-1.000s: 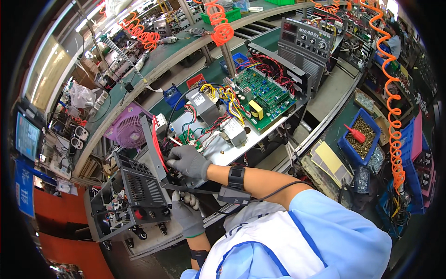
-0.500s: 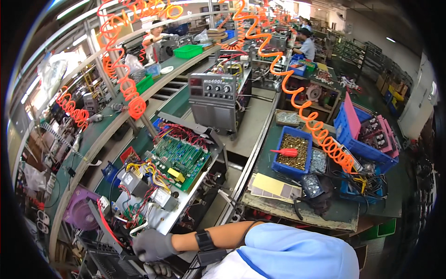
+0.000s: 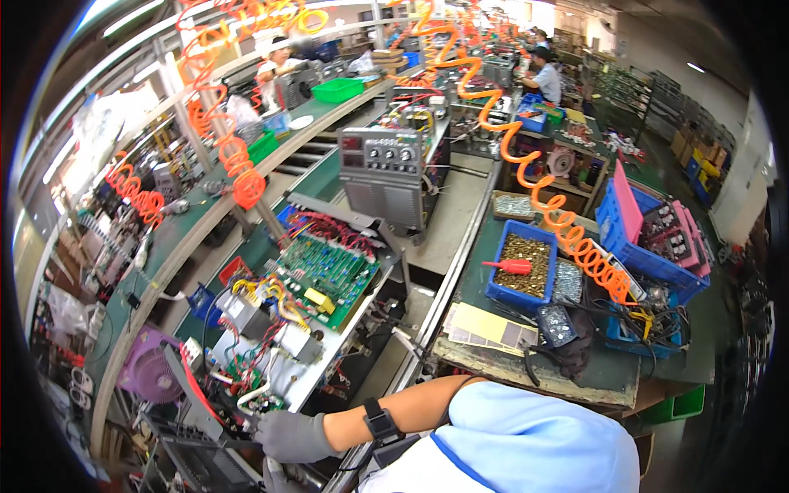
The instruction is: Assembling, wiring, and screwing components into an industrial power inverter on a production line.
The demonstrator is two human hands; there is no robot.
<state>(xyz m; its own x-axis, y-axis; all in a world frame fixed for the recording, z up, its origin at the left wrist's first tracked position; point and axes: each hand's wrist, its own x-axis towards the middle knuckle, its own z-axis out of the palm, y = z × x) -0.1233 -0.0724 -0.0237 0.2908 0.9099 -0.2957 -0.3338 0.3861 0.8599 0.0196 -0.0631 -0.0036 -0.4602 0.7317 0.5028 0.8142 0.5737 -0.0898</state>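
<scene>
Lying open, the machine chassis (image 3: 307, 380) is reached at its near end by the curled right hand (image 3: 292, 435); whether anything is gripped cannot be told. The left hand (image 3: 282, 475) is largely hidden just beside it, its state unclear. A purple fan (image 3: 149, 364) is partly blocked by the chassis's end panel (image 3: 177, 370). Yellow sheets (image 3: 481, 322) are laid at the table's (image 3: 472, 286) near-left corner.

The lower edge of the view cuts off most of my left hand (image 3: 282, 476), so I can't tell what it grips. My right hand (image 3: 294, 437) hides its own fingertips at the silver chassis's (image 3: 308, 380) near corner. Below, the grey vented panel (image 3: 205, 464) runs out of view. Near the counter's (image 3: 472, 283) left edge, the brass-coloured pieces (image 3: 526, 248) are too small to tell apart.
</scene>
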